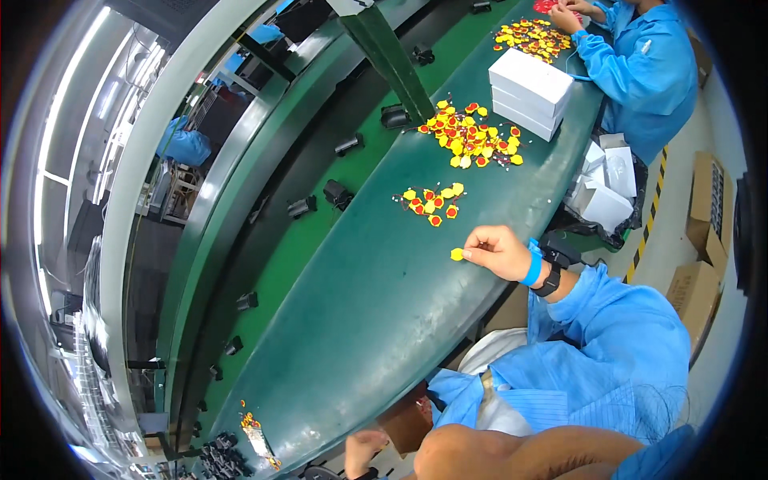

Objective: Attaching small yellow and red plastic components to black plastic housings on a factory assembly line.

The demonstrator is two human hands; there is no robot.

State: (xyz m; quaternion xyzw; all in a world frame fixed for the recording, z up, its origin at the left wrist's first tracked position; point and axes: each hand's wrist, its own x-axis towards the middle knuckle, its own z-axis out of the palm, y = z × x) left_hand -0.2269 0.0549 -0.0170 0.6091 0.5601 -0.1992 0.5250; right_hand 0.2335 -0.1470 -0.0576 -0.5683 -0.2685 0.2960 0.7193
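Observation:
My right hand point(498, 251), with a blue strap and a dark watch at its wrist, reaches over the green belt point(360, 320). Its thumb and fingers pinch a small yellow roundish piece point(457, 254). Just beyond lies a small group of yellow and red pieces point(432, 202) with thin dark leads. A larger pile of the same pieces point(474, 140) is farther up the belt. My left hand point(365, 450) is low at the bottom edge, off the belt's near side; its fingers are partly hidden and blurred.
Stacked white boxes point(530, 90) stand beside the pile. Past them a co-worker in blue point(640, 64) handles something red near more yellow pieces point(534, 38). A bin of white cartons point(604, 192) stands beside the belt. Black parts point(224, 458) lie at its lower end; a green post point(388, 64) rises opposite.

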